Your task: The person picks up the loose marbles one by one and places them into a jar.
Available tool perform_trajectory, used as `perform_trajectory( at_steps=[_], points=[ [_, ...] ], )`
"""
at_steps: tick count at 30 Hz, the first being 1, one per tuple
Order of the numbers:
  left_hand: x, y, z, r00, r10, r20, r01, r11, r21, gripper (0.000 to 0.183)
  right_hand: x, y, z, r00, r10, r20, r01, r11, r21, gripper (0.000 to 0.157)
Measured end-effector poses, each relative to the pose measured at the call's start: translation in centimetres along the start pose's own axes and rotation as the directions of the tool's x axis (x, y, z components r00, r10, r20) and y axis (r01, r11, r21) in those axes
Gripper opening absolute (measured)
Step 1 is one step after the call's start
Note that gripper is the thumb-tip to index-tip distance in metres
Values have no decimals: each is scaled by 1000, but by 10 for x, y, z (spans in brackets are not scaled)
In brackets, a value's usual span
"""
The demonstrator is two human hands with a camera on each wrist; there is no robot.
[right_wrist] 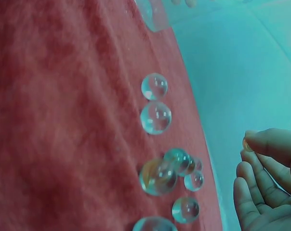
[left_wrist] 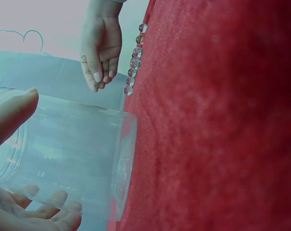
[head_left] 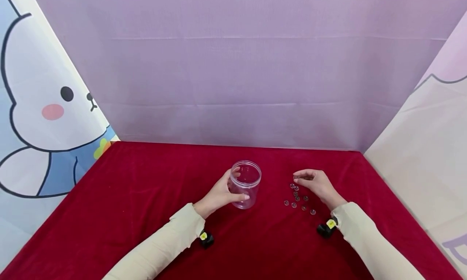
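Observation:
My left hand grips a clear plastic jar from its left side, thumb across the front and fingers behind. The jar is upright and open at the top; whether its base touches the cloth I cannot tell. To the right, my right hand pinches a small glass marble between thumb and fingertips, raised above the cloth. Several loose marbles lie beside and in front of that hand. Up close in the right wrist view they are clear glass, and one marble has an orange-brown swirl inside.
A red velvety cloth covers the table. Behind it hangs a lilac curtain. A printed cartoon panel stands at the left and a pale panel at the right. Each wrist carries a small black camera.

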State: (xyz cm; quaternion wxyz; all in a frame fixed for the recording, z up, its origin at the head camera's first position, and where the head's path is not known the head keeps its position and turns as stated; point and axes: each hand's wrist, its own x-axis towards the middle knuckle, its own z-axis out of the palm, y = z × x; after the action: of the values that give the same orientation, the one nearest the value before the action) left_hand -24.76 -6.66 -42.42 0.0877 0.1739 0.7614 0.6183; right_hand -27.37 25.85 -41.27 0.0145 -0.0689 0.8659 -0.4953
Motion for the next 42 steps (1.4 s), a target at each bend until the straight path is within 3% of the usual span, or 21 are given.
perform_trajectory(
  at_steps=[8,15,19,23,31,42],
  points=[
    [-2,6,1,1000,-28,3,28,1000,6,88,-1,-6,4,1000,-7,12,7,1000,14,35],
    [-15,33,1,999,-34,15,34,999,3,85,0,-13,7,999,-29,18,29,1000,6,36],
    [-18,37,1,999,-35,15,35,999,-5,83,1,-17,10,999,-37,24,37,999,31,36],
    [-16,33,1,999,-30,11,31,999,-10,82,1,-22,15,998,-45,40,42,997,71,39],
    [-2,3,1,1000,-21,-7,21,1000,-7,88,1,-31,22,997,-53,55,47,994,97,40],
    [-1,1,0,1000,-7,9,8,1000,-7,88,-1,-43,26,994,-61,87,50,991,121,35]
  ],
)
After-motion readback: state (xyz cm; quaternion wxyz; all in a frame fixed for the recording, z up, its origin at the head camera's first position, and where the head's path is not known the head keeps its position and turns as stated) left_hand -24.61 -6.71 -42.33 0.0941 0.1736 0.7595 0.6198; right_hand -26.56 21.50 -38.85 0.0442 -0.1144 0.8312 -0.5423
